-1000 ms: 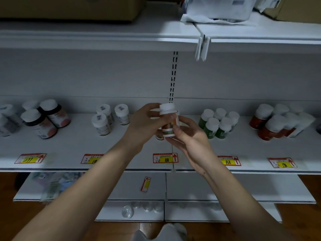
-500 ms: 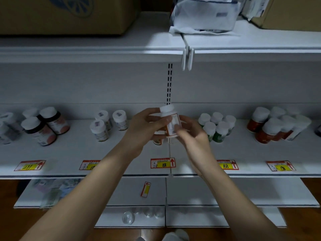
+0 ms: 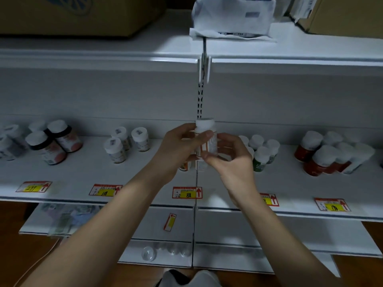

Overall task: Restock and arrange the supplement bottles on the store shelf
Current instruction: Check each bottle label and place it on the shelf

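Held upright above the middle of the white metal shelf (image 3: pixel 145 172): a small cylindrical plastic supplement bottle with a white ribbed cap and a white-and-orange label (image 3: pixel 208 141). Gripped from the left by the left hand (image 3: pixel 178 148), thumb curled across the neck just under the cap, fingers wrapped behind. Pinched low on the label by the right hand (image 3: pixel 230 158), thumb in front, fingers curved behind the body. Partly hidden beneath both hands, standing on the shelf: two similar orange-labelled bottles (image 3: pixel 191 164).

Grouped on the same smooth shelf, left to right: dark round bottles with pink labels and white lids (image 3: pixel 53 141); three small white-capped bottles with pale labels (image 3: pixel 124 145); a cluster of green plastic bottles with white caps (image 3: pixel 263 154), just beside the right hand; a tight bunch of red bottles with white domed lids (image 3: pixel 319 156). Stuck along the shelf's front edge: red-and-yellow paper price tags (image 3: pixel 187 192).

Resting on the upper shelf: a brown cardboard box (image 3: pixel 72 15) and a crinkled white plastic package (image 3: pixel 232 17). Lying in the lower tier: clear round jars (image 3: pixel 149 253), contents impossible to make out.
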Tool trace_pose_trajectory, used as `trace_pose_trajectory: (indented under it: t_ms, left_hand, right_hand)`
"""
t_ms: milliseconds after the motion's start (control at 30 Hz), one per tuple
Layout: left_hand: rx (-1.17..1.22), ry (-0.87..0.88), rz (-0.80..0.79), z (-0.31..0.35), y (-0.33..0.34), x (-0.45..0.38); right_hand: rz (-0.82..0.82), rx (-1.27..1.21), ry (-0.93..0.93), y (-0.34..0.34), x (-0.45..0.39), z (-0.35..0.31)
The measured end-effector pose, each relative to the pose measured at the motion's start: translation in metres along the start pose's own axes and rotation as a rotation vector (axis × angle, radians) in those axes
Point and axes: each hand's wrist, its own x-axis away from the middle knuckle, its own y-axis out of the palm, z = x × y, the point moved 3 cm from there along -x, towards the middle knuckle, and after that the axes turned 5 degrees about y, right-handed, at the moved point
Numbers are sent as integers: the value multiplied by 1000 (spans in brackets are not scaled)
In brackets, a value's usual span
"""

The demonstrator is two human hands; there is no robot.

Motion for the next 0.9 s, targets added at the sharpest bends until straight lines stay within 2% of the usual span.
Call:
trace_pose_trajectory:
  t_ms: [100, 200, 267, 433, 567, 667, 800, 900]
  left_hand:
    - [71, -28, 22, -4, 2, 2]
    - [173, -76, 68, -9, 2, 6]
    - [182, -95, 84, -13, 3, 7]
    - [147, -89, 103, -17, 3, 11]
    - [44, -85, 56, -14, -2, 15]
    - [4, -83, 64, -12, -8, 17]
    - [69, -83, 65, -10, -18, 20]
    - [143, -93, 78, -10, -25, 20]
  right_hand:
    - [-12, -28, 25, -9, -5, 6]
    - [-105, -203, 159, -10, -6, 16]
    - [-159, -228, 205, -10, -5, 19]
    - [-171, -226, 180, -8, -3, 18]
    - [-106, -8, 29, -3, 3, 12]
    - [-78, 21, -24, 4, 7, 9]
    - [-109, 33, 11, 11, 6, 10]
    - [-217, -96, 118, 16, 6, 12]
